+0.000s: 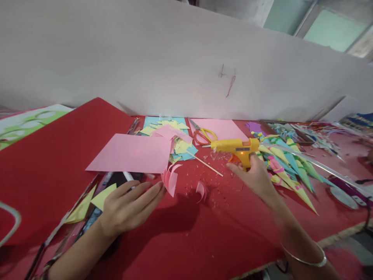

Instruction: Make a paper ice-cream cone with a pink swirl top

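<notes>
My left hand pinches a pink paper flower with curled petals, held just above the red tabletop. In my right hand is a yellow hot glue gun, its nozzle pointing left and a small orange light glowing on its side. A clear glue stick runs out of its rear. Between my hands, a curled pink paper petal lies on the table. A thin wooden stick rests beyond it, one end on a heap of cut yellow, blue and pink paper pieces.
Scissors with orange and yellow handles lie behind the paper heap. A pink sheet and a large red board occupy the left. Right are several paper cones and a roll of tape. A white wall borders the back.
</notes>
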The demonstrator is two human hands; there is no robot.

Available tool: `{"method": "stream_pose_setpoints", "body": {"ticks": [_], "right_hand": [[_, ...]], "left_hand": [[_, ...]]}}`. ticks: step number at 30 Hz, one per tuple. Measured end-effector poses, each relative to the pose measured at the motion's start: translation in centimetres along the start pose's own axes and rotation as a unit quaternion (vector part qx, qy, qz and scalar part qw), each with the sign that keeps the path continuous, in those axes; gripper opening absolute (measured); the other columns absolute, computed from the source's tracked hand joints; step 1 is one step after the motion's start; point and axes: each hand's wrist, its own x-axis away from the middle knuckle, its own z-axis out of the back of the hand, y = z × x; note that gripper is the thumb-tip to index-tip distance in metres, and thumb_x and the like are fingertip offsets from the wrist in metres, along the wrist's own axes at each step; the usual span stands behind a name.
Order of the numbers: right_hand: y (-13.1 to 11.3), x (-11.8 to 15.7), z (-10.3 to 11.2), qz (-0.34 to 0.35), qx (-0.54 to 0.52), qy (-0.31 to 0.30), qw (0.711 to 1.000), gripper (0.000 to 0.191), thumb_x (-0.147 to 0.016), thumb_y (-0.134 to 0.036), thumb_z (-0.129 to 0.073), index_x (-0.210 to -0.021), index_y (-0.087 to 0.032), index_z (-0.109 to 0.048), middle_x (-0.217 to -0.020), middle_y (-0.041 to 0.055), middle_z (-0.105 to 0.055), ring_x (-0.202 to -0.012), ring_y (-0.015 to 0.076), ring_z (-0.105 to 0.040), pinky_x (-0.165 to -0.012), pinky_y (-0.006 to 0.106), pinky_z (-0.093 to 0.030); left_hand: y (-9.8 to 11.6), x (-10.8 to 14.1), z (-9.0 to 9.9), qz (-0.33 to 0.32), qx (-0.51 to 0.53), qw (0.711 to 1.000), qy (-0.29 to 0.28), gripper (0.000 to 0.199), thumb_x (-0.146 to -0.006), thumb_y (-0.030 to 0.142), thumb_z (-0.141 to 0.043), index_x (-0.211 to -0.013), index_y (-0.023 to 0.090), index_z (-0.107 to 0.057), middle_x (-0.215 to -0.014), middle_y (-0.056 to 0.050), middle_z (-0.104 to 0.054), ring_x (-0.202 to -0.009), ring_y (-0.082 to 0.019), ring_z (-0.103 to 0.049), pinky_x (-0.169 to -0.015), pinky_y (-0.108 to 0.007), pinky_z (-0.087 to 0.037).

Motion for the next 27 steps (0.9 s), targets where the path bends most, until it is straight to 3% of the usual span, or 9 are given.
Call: {"method": "stream_pose_setpoints", "body": {"ticks": [3,8,15,27], "right_hand": [[-1.8,1.2,-0.1,0.0,-0.088,-0.043,0.995,0.033,-0.061,-0.045,-0.064,-0.07,-0.018,-0.048,-0.051,-0.0046,-0.045,-0.043,0.0098,-0.043,-0.038,0.02,-0.034],[-3.1,2.6,-1.2,0.036,-0.143,-0.124,0.981,0.03,-0.058,-0.039,-0.068,-0.069,-0.016,-0.052,-0.05,-0.005,-0.045,-0.041,0.0068,-0.038,-0.035,0.018,-0.03],[-3.1,3.0,-2.7,0.074,-0.139,-0.14,0.978,0.017,-0.062,-0.03,-0.062,-0.062,-0.016,-0.052,-0.047,-0.0051,-0.045,-0.041,0.0059,-0.036,-0.036,0.018,-0.028],[-3.2,2.9,-2.4,0.08,-0.108,-0.158,0.978,0.011,-0.062,-0.023,-0.055,-0.058,-0.017,-0.048,-0.048,-0.0061,-0.04,-0.041,0.0052,-0.032,-0.036,0.018,-0.026]], "left_hand": [[0.0,0.3,-0.2,0.006,0.004,1.0,-0.005,0.013,-0.075,0.003,-0.058,-0.074,0.015,-0.06,-0.068,0.002,-0.071,-0.062,-0.012,-0.066,-0.059,-0.026,-0.051],[0.1,0.3,-0.4,0.018,-0.006,1.0,0.0,0.011,-0.074,0.004,-0.06,-0.074,0.016,-0.06,-0.068,0.004,-0.071,-0.062,-0.011,-0.066,-0.064,-0.026,-0.053],[0.3,0.3,-0.5,0.015,0.008,1.0,0.004,0.009,-0.074,0.004,-0.06,-0.073,0.013,-0.061,-0.067,0.002,-0.071,-0.059,-0.012,-0.066,-0.058,-0.025,-0.053],[0.2,-0.4,-0.4,0.005,0.007,1.0,-0.001,0.014,-0.075,0.004,-0.057,-0.069,0.016,-0.06,-0.066,0.004,-0.071,-0.058,-0.012,-0.066,-0.055,-0.024,-0.054]]}}
